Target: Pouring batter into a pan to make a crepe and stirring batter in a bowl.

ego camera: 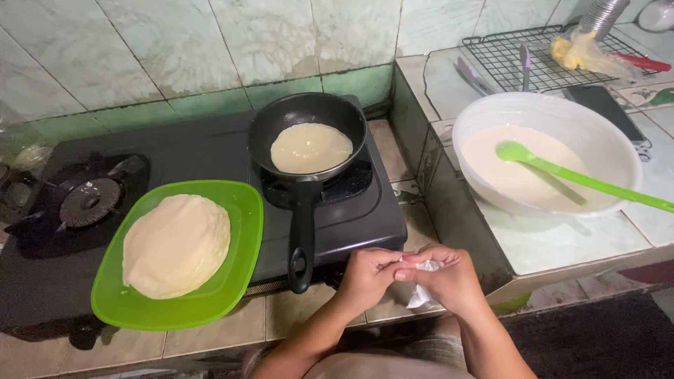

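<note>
— Where are your hands?

— Both low in front of me, forearms coming up from the bottom edge and meeting in the middle. My left hand [366, 272] and right hand [449, 277] are pressed together, fingertips touching.

— And the grip?

— Fingers of both curled inward, pinching at the same spot between them. Wrists bent slightly toward each other, knuckles up.

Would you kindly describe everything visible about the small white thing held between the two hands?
The white scrap looks like thin, crumpled plastic or paper; which one cannot be told. It is pinched between the fingertips of the left hand and the right hand, which meet just in front of the stove's edge. A bit shows above the right fingers and a loose tail hangs below the hands. Most of it is hidden by the fingers, and nothing else touches it.
</note>
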